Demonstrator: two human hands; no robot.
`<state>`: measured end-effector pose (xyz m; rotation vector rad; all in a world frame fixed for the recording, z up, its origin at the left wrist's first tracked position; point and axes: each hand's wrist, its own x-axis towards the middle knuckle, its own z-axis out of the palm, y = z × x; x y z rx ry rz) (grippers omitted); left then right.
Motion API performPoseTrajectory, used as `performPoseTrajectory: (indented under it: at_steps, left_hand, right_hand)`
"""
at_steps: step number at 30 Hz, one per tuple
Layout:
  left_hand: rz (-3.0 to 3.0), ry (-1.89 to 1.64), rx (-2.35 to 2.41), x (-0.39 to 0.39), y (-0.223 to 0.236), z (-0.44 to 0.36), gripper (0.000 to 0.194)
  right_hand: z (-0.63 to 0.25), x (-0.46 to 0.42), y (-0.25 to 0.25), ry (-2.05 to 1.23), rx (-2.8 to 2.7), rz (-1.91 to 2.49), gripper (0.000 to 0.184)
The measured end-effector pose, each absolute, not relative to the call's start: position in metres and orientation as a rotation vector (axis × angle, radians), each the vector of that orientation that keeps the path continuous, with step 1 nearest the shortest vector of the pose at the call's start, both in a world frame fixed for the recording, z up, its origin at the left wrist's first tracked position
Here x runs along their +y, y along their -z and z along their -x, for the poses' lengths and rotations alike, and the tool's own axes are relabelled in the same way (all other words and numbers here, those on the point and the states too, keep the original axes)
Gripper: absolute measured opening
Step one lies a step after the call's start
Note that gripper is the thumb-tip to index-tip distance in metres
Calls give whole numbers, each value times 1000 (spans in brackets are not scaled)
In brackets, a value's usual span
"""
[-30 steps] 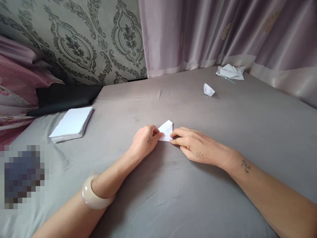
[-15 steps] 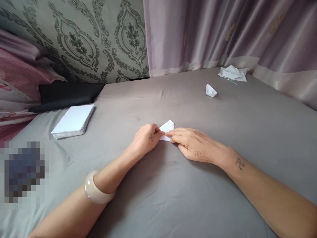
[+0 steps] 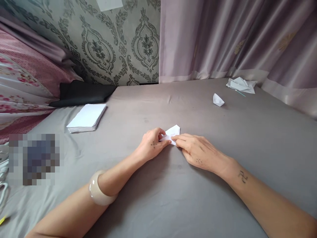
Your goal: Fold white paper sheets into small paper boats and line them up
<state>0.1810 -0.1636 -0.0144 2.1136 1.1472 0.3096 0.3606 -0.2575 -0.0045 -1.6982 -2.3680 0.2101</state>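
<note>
A small folded sheet of white paper (image 3: 176,130) lies on the grey sheet in front of me, its pointed end facing away. My left hand (image 3: 154,142), with a pale bangle on the forearm, is closed on the left side of the paper, thumb along its near edge and curled fingers at the left. From the right, my right hand (image 3: 198,150) presses its fingertips onto the paper's right and middle part, close to the left thumb. Both hands rest low on the bed, and the fingers cover much of the paper's lower half.
A stack of white paper (image 3: 87,116) sits at the left, before a black cloth (image 3: 86,93). At the right stand a small folded paper boat (image 3: 218,100) and, farther back, a pile of folded papers (image 3: 241,84) beside a thin greenish stick (image 3: 240,93). Curtains (image 3: 198,39) hang behind.
The view has swung left and up. My right fingertips have slid leftward over the paper toward my left thumb, and the left thumb has stretched farther along the near edge.
</note>
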Motion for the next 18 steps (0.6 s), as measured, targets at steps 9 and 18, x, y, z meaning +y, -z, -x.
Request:
performPoseTrajectory:
  at_steps: [9,18]
  left_hand:
    - [-2122,-318,1151,-163,10,-183,20]
    - [-2187,-273,1294,-139,19,-161,42]
  right_hand:
    - [-361,-258,8,-218,-2346,1679,30]
    - [-363,-258,3,-326,-2329,1682,32]
